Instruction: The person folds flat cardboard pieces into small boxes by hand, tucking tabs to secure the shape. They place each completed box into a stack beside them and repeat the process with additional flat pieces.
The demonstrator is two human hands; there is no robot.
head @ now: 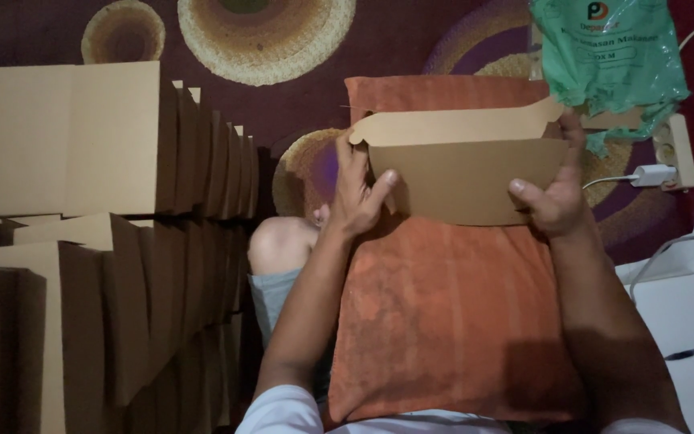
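The left hand (357, 193) grips the left end of a flat brown cardboard box blank (463, 165), fingers (345, 157) reaching up behind its edge and the thumb pressed on the front face. The right hand (554, 189) clasps the right end of the same blank, thumb on the front near the lower corner, fingers wrapped up along the side toward its top flap. Both hands are closed on the cardboard, holding it flat-faced toward the camera above an orange pillow (443, 313) that lies across the person's lap. The blank sits at about twelve o'clock from the pillow's middle, covering the pillow's upper part, its paler top flap folded along the upper edge.

At nine o'clock from the hands stand rows of folded cardboard boxes (114, 241), packed close side by side. A bare knee (279, 245) shows between those boxes and the pillow. At one o'clock from the blank hangs a green plastic bag (608, 60), just beside the right hand's fingertips. At three o'clock lies a white charger plug (654, 174) with its cable, and at four o'clock white papers (680, 309). A dark red carpet (267, 40) with round woven patterns lies beneath everything
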